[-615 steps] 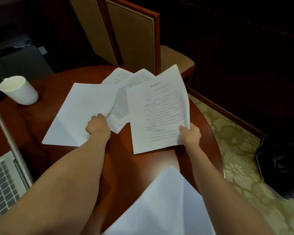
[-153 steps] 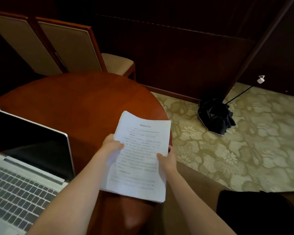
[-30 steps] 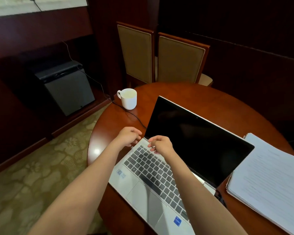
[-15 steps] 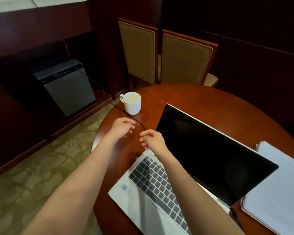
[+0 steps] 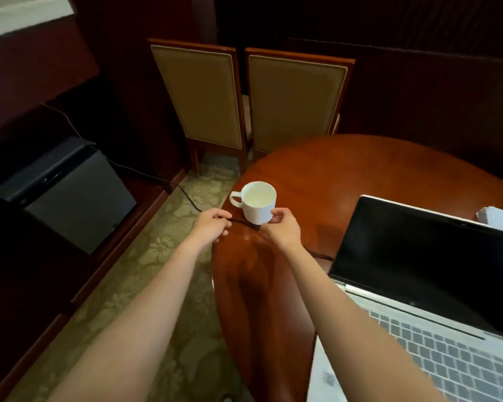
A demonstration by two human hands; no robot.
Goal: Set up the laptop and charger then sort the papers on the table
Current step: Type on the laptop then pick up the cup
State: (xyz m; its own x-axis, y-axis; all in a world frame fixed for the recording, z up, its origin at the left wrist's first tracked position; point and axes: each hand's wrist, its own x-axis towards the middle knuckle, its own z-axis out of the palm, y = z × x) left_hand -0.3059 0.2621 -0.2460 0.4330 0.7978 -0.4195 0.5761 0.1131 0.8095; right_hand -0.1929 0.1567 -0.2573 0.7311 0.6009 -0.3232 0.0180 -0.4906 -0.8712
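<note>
Cable routing is in hand: our left hand (image 5: 212, 226) pinches the charger cable (image 5: 188, 195) at the bench (image 5: 346, 175) edge, beside the mug (image 5: 257, 203). Our right hand (image 5: 282, 229) curls its fingers there too; on cable or mug, we cannot tell. Next, we judge, slack must feed toward the laptop (image 5: 418, 256). Its port is hidden; the papers (image 5: 500, 219) are cut off.

Laptop (image 5: 418, 256): silver, open, screen dark, on the table (image 5: 360, 169), right side. Charger cable (image 5: 190, 199): thin, black, running from floor over table edge towards laptop's left side. Papers (image 5: 501, 219): white stack, behind the lid.
</note>
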